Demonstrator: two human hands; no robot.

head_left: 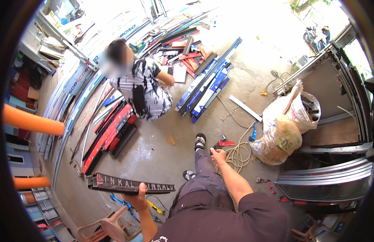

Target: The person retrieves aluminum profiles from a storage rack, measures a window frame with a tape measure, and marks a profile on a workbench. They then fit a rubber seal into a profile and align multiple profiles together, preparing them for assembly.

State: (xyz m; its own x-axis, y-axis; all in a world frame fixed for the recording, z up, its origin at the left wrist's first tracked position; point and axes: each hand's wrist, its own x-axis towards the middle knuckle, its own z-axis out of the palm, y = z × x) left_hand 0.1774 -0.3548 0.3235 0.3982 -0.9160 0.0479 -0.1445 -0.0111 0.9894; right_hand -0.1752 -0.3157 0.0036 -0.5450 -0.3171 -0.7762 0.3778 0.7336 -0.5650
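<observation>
My left hand (138,198) is closed around a dark bundle of metal profiles (128,185) with printed film on its side. The bundle lies nearly level, its open hollow end pointing left. In front of my thigh, my right hand (218,155) is closed with the fingers curled. A small dark bit shows at its fingertips, but I cannot make out what it is. A red tool (226,143) lies on the floor just beyond that hand, close to a coiled beige cord (239,157). To the right of these stands a blue-handled hammer (253,131).
A person (140,86) in a black-and-white shirt crouches ahead, beside red profiles (110,137) and blue-wrapped profiles (211,84). Stuffed white sacks (282,133) stand at right. A plastic chair (110,228) is at lower left, near a yellow tool (155,207). Orange pipes (33,120) jut in.
</observation>
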